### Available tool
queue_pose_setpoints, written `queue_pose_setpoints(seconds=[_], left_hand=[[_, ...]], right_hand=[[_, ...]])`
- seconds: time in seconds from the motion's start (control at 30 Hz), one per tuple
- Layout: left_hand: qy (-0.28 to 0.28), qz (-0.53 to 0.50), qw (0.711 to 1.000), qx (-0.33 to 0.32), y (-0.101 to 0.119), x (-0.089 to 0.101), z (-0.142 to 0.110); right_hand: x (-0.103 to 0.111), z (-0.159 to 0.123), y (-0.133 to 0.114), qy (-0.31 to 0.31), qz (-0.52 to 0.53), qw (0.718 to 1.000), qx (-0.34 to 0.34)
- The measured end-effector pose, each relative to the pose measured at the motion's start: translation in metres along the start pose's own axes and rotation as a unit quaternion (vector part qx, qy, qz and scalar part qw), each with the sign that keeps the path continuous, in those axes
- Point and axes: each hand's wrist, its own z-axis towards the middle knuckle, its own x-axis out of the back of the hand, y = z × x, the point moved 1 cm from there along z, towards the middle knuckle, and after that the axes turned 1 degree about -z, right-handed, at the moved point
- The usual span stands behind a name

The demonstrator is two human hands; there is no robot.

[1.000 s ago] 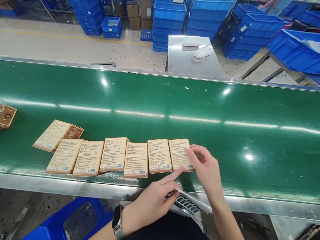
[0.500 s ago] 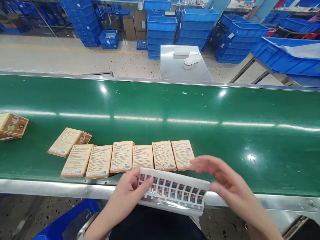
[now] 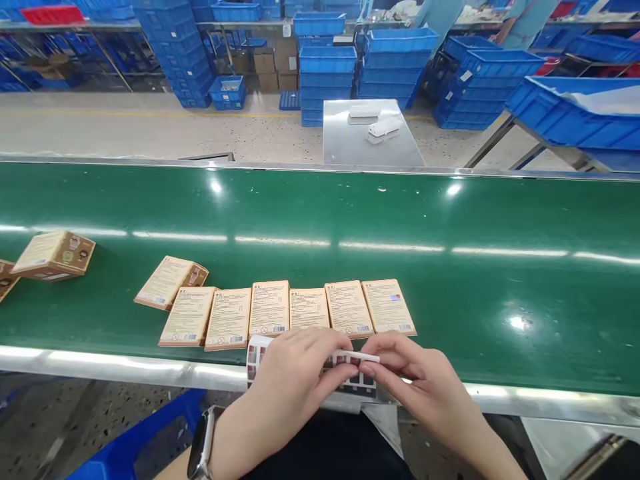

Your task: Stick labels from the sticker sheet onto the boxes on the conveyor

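A row of several tan flat boxes point(image 3: 310, 311) lies face down along the near edge of the green conveyor belt point(image 3: 350, 220). The rightmost box point(image 3: 389, 307) carries a small coloured sticker. Just below the row, both my hands hold a white sticker sheet point(image 3: 256, 352) over the belt's metal edge. My left hand point(image 3: 293, 377) lies over the sheet with its fingers curled on it. My right hand point(image 3: 417, 373) pinches the sheet's top right edge with thumb and fingertips. A watch sits on my left wrist.
More tan boxes point(image 3: 173, 280) lie loose at the left, with another box point(image 3: 55, 255) further left. Beyond the belt stands a metal table point(image 3: 360, 143) with white devices. Stacks of blue crates point(image 3: 327, 60) line the floor. A blue bin point(image 3: 125, 447) sits beneath the belt.
My left hand lifted the sticker sheet from my lap up to the belt edge. My right hand left the rightmost box and came down to pinch the sheet. The boxes drifted right in view.
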Motion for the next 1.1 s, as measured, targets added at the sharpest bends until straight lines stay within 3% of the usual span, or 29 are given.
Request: queue_pose_setpoints(seconds=[0.1,0.27,0.4,0.53,0.67,0.73,0.83,0.93,1.0,1.1], left_hand=[[-0.029,-0.045,0.998,0.021,-0.002,-0.004,0.001],[-0.051,-0.005,0.999,0.012,-0.003,-0.01,0.003],[-0.054,0.043,0.997,-0.014,-0.003,-0.017,0.006],[-0.061,0.084,0.994,-0.042,-0.001,-0.024,0.011],[-0.076,0.094,0.993,-0.012,0.0,-0.031,0.018],[-0.084,0.09,0.992,0.01,0.0,-0.033,0.021],[-0.082,0.088,0.993,0.015,0.001,-0.039,0.029],[-0.081,0.12,0.986,-0.088,0.005,-0.053,0.04],[-0.087,0.151,0.971,-0.166,0.007,-0.068,0.048],[-0.112,0.19,0.956,-0.196,0.008,-0.093,0.059]], right_hand=[[0.008,-0.004,0.0,-0.009,-0.063,0.998,0.014],[0.016,-0.011,0.004,0.018,-0.164,0.981,0.099],[0.023,-0.017,0.007,0.08,-0.239,0.949,0.192],[0.024,-0.019,0.009,0.09,-0.327,0.907,0.249],[0.021,-0.023,0.012,0.126,-0.388,0.86,0.305],[0.022,-0.025,0.014,0.149,-0.37,0.864,0.307],[0.036,-0.025,0.025,0.205,-0.271,0.917,0.207],[0.064,-0.015,0.047,0.26,-0.073,0.963,-0.004],[0.081,-0.002,0.063,0.252,0.07,0.958,-0.118],[0.096,0.016,0.08,0.223,0.18,0.941,-0.18]])
